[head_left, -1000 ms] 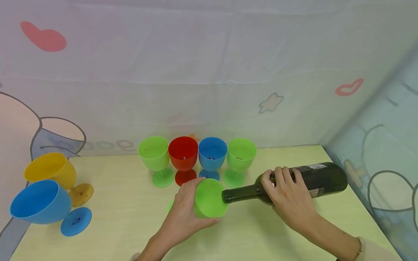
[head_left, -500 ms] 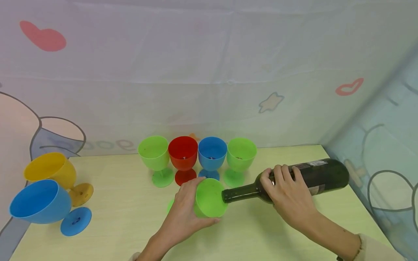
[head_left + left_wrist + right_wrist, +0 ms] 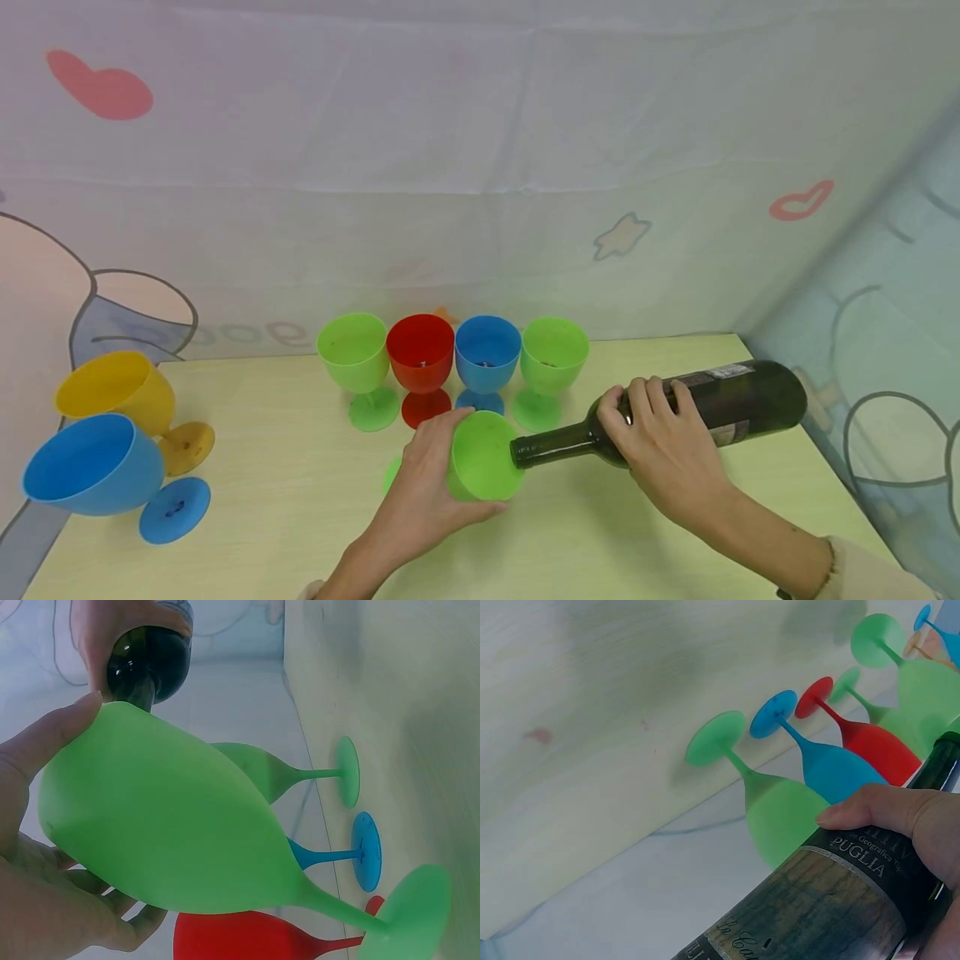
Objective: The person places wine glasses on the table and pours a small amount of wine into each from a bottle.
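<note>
My left hand (image 3: 423, 483) grips a green goblet (image 3: 486, 457) round its bowl, fingers on the far side and thumb on the near side. In the left wrist view the goblet (image 3: 165, 817) leans, its stem and foot raised off the table. My right hand (image 3: 667, 450) holds a dark wine bottle (image 3: 757, 396) round its shoulder. The bottle is tipped, base up to the right, with its mouth at the goblet's right rim. No liquid shows coming out. A label reading PUGLIA lies beside my thumb on the bottle (image 3: 817, 900) in the right wrist view.
Behind my hands stand a green goblet (image 3: 354, 354), a red goblet (image 3: 422, 354), a blue goblet (image 3: 488, 354) and another green goblet (image 3: 555, 354) in a row. At left, a yellow goblet (image 3: 120, 392) and a blue goblet (image 3: 97, 467) lean outward. A printed cloth (image 3: 480, 167) hangs behind the table (image 3: 277, 467).
The bottle's base has risen a little, so the bottle tips more steeply. Its mouth stays at the goblet's rim, and my left hand and the goblet have hardly moved.
</note>
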The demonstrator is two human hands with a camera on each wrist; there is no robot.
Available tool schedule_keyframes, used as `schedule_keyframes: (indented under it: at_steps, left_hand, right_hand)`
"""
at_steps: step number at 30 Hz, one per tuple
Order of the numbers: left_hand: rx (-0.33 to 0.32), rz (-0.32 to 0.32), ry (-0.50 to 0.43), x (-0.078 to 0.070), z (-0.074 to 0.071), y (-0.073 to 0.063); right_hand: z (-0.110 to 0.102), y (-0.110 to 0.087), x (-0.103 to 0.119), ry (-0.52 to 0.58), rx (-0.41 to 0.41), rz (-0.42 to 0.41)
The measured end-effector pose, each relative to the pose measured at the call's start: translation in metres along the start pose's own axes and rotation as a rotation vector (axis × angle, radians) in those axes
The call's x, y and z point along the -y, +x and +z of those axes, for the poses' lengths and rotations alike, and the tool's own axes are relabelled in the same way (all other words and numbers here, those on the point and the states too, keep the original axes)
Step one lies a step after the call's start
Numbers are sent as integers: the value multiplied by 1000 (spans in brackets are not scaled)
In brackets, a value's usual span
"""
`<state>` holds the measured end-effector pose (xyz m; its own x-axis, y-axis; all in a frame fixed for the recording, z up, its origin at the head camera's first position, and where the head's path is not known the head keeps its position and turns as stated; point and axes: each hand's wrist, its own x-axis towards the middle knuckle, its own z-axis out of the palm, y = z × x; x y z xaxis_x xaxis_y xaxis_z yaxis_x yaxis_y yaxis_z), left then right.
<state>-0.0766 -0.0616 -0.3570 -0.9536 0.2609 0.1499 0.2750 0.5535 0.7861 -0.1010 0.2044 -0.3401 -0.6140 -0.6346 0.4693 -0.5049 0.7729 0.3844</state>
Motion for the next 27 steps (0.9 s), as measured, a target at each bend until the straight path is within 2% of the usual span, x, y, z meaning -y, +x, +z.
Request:
schedule_keyframes:
  at_steps: [27]
  left_hand:
    - [23, -2, -9, 0, 0, 0]
  right_hand:
    - [-7, 2, -2, -39, 39, -12]
